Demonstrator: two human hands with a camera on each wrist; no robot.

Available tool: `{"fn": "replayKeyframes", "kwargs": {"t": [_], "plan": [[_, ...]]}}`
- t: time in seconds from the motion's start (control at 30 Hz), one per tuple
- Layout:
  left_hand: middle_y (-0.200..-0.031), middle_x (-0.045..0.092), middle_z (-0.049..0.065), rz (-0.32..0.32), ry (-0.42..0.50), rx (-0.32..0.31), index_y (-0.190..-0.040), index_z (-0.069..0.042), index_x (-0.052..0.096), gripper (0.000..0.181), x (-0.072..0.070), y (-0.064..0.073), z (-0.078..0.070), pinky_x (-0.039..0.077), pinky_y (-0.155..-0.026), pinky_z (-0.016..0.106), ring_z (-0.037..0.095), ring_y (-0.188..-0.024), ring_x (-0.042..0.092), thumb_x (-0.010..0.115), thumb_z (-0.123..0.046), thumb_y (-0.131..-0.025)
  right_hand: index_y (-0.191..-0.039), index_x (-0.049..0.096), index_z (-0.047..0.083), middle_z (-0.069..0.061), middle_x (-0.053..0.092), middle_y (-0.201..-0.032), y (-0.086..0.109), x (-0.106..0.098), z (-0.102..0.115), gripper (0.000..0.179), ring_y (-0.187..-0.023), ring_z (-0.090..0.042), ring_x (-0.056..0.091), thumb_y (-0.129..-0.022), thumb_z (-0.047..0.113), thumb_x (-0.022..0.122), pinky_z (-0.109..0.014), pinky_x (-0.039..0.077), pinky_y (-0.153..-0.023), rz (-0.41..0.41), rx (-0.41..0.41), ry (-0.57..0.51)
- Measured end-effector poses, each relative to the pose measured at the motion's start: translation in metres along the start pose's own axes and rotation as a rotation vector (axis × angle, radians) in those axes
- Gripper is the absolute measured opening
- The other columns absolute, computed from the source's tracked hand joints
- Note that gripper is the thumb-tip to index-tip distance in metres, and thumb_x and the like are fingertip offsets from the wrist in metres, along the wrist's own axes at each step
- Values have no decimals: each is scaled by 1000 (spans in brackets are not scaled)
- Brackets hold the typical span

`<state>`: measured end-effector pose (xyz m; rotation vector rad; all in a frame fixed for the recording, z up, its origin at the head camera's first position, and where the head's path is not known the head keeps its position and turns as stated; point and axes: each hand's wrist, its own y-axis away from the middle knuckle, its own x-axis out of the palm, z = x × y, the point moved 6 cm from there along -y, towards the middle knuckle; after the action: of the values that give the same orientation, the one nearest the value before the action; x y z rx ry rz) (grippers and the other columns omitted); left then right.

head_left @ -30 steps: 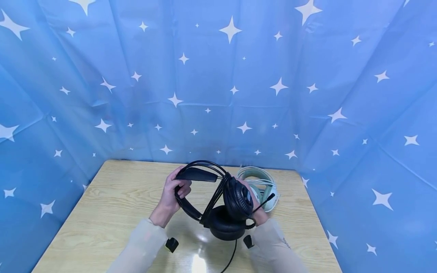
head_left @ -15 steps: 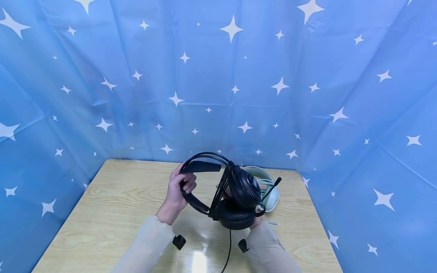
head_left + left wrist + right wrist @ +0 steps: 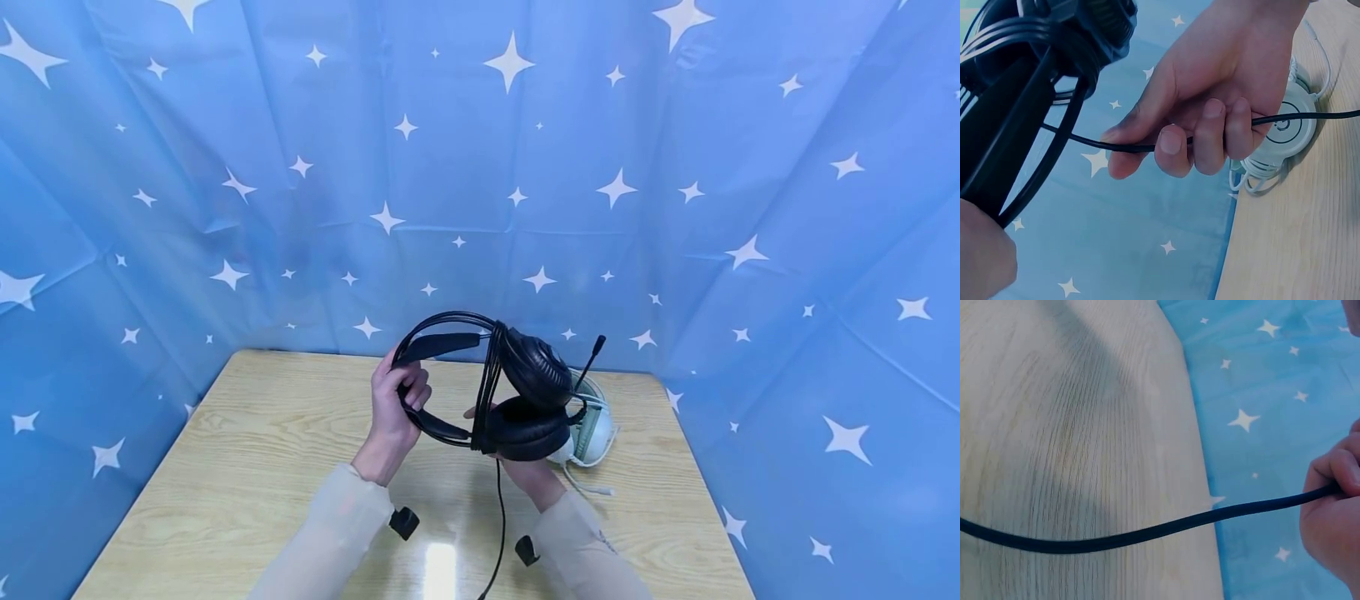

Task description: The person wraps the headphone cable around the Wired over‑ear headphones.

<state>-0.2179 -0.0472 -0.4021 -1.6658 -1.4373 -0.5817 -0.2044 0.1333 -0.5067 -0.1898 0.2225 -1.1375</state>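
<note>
My left hand (image 3: 397, 400) grips the headband of a black headset (image 3: 528, 429), holding it sideways above the table with its ear cups to the right. Black cable is wound in several loops across the headset near the cups, and a microphone boom (image 3: 591, 360) sticks out at the right. Below the lower cup is my right hand (image 3: 532, 479), partly hidden. In the left wrist view, its curled fingers hold the loose black cable (image 3: 1310, 115). That cable (image 3: 1116, 539) runs leftward from the right hand across the right wrist view.
Pale green and white headphones (image 3: 597, 433) with their own wound cable lie at the table's back right. The wooden table (image 3: 277, 450) backs onto a blue curtain (image 3: 450, 167) with white stars.
The headset has risen, then tilted slightly, with my left hand still on its headband. My right hand has come from behind the ear cups to below them.
</note>
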Motion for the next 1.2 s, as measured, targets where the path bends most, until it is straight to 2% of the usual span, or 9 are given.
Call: {"fn": "replayKeyframes", "kwargs": {"t": [0.1,0.13,0.23,0.3,0.4,0.53,0.73,0.93,1.2], "plan": [[-62,32,-5,-53,-18,40,-82,-13,53,27,-1,-1,0,17,-42,19,9,-47,19,37,6,-94,-116,61,-2,6,44,-74,0,3,-3,23,-58,-11,33,-102,-3,43,-26,28,-55,-12,88,-31],[-62,32,-5,-68,-19,54,-82,-12,53,27,-2,-1,-1,18,-42,18,8,-46,21,38,6,-94,-111,60,0,5,40,-71,1,5,-6,20,-55,-11,29,-107,5,42,-26,25,-54,-28,143,-69],[-62,32,-5,-115,-32,99,-81,-12,51,25,-3,-2,-3,19,-41,17,6,-44,25,39,6,-94,-98,57,8,4,45,-72,6,7,-10,19,-56,-8,33,-110,20,47,-21,27,-55,-78,289,-73],[-61,33,-6,-145,-54,129,-80,-11,50,23,-4,-2,-6,19,-41,17,5,-44,27,41,5,-93,-95,58,9,3,47,-71,9,7,-11,21,-56,-8,34,-109,22,50,-20,28,-56,-114,337,-82],[-59,32,-6,-192,-81,162,-79,-10,49,21,-6,0,-8,19,-41,17,5,-43,27,41,5,-92,-103,64,1,2,46,-69,12,9,-3,27,-54,-9,33,-110,23,50,-21,28,-54,-110,303,-78],[-59,33,-6,-261,-97,178,-80,-10,51,20,-10,1,-10,20,-40,17,4,-42,29,42,5,-91,-116,66,-7,2,45,-69,11,15,9,40,-51,-8,32,-112,26,44,-21,27,-50,-48,225,-23],[-59,34,-6,-327,-120,211,-82,-10,52,20,-15,3,-12,22,-39,16,4,-42,29,42,6,-90,-111,70,-2,2,51,-71,12,19,15,40,-51,-7,35,-112,30,46,-20,29,-49,-46,249,70],[-57,36,-6,-355,-181,238,-82,-10,54,20,-19,3,-12,23,-39,16,4,-42,30,44,6,-89,-109,69,-4,-1,50,-69,14,21,21,37,-52,-7,34,-111,25,47,-20,29,-50,-58,259,91],[-53,40,-4,-397,-273,274,-86,-9,60,19,-26,6,-14,26,-39,17,5,-40,33,48,6,-88,-107,69,-7,1,49,-68,14,25,30,34,-55,-6,38,-111,18,45,-19,31,-54,-43,226,152]]}}
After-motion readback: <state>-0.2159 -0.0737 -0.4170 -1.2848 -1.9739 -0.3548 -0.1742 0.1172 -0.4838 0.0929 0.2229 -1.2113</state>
